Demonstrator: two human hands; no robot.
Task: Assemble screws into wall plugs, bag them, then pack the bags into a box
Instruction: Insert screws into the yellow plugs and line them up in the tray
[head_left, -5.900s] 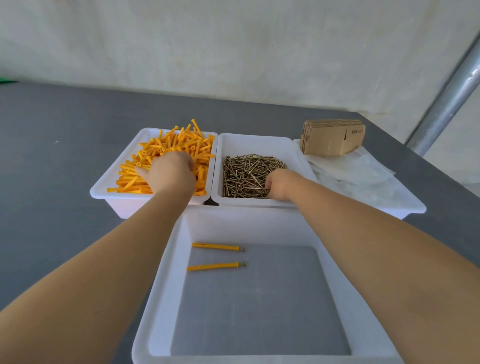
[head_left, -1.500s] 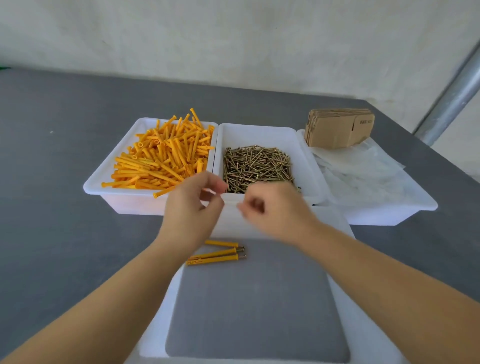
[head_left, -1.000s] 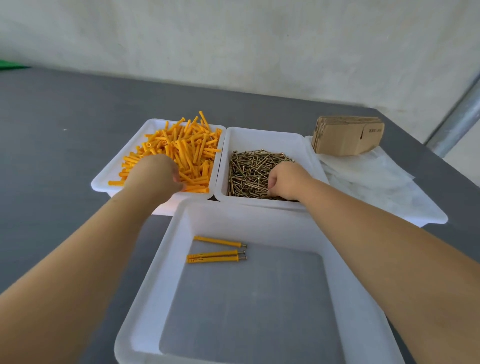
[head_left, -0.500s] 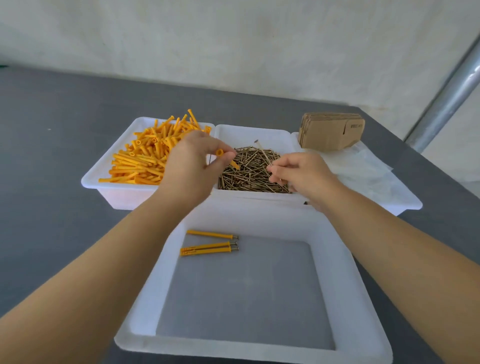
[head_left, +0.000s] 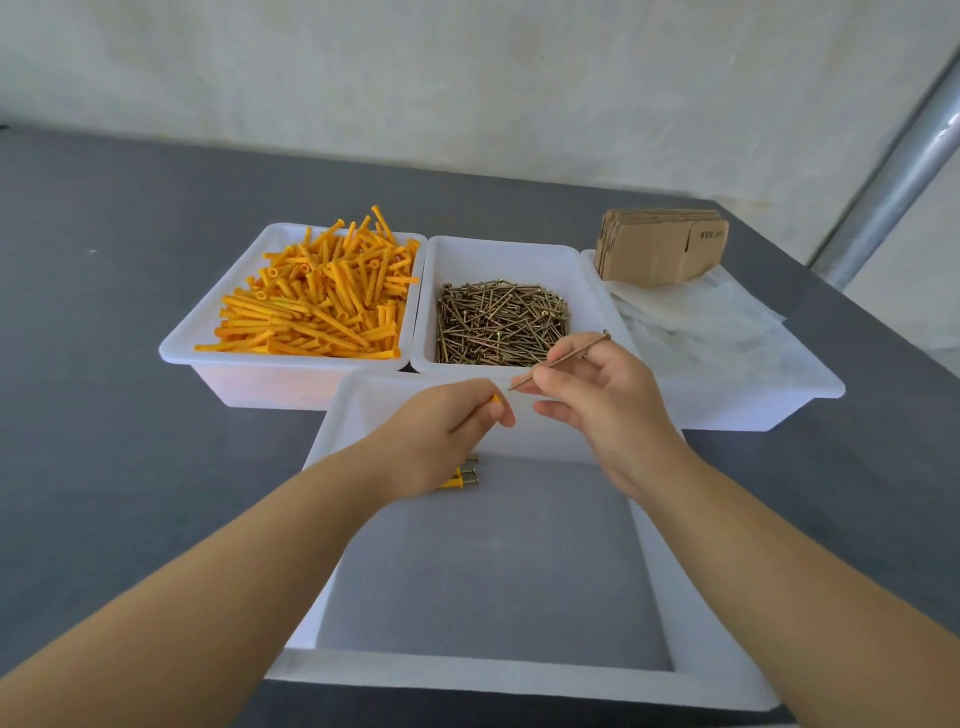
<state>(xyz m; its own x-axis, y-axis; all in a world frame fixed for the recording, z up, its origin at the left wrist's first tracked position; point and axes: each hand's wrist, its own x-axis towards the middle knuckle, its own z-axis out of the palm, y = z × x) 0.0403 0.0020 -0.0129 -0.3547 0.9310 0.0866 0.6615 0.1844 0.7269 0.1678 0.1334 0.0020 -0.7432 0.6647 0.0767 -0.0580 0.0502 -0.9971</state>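
Centre frame, the left hand (head_left: 441, 431) pinches a plug (head_left: 496, 399) (only its orange tip shows); just right, the right hand (head_left: 597, 395) pinches a screw (head_left: 558, 361). Aim the point squarely into the plug's mouth.

So on the bench (head_left: 104, 415) there's a row of three tubs at the back: left tub (head_left: 218, 332) full of wall plugs (head_left: 322, 306), middle tub (head_left: 498, 254) with the screws (head_left: 498, 322), right tub (head_left: 753, 400) with bags (head_left: 701, 327) and a stack of flat boxes (head_left: 660, 252) sitting on them at the far end. Nearest tub (head_left: 467, 675) sits in front of the middle one, with a few finished plugs (head_left: 462, 478) lying in its far left corner, partly under the left hand (head_left: 441, 436). Right hand (head_left: 597, 405) is beside it, above the near tub's far wall.
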